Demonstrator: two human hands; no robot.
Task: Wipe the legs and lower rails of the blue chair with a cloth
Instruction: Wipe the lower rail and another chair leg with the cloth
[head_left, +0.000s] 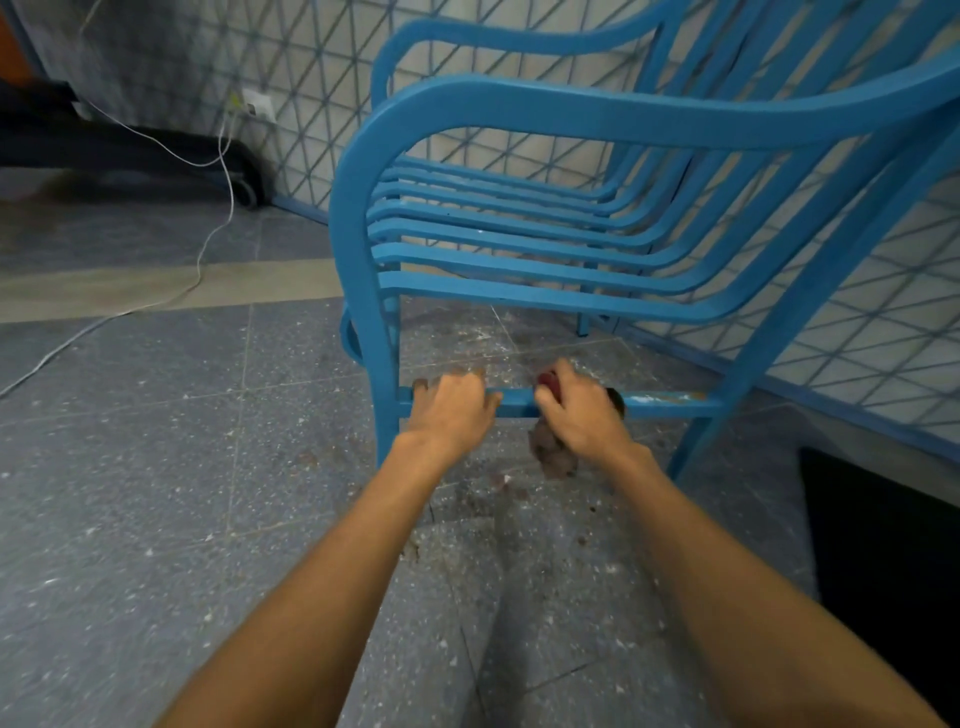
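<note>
gripping the lower rail of the blue chair just beside its leg, the left hand curls its fingers over the bar. close to its right, the right hand clutches a brownish cloth against the same rail, above the speckled floor.

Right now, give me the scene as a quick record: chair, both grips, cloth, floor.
chair: blue chair, upright on the floor
left grip: fingers curled over the lower rail
right grip: holds the cloth against the same rail, right of the left grip
cloth state: brownish, bunched, part hanging below the rail
rail right of the hands: pale marks visible
floor: speckled grey tiles, brown dirt spots under the chair
other: white cable trailing across the floor at left
</note>
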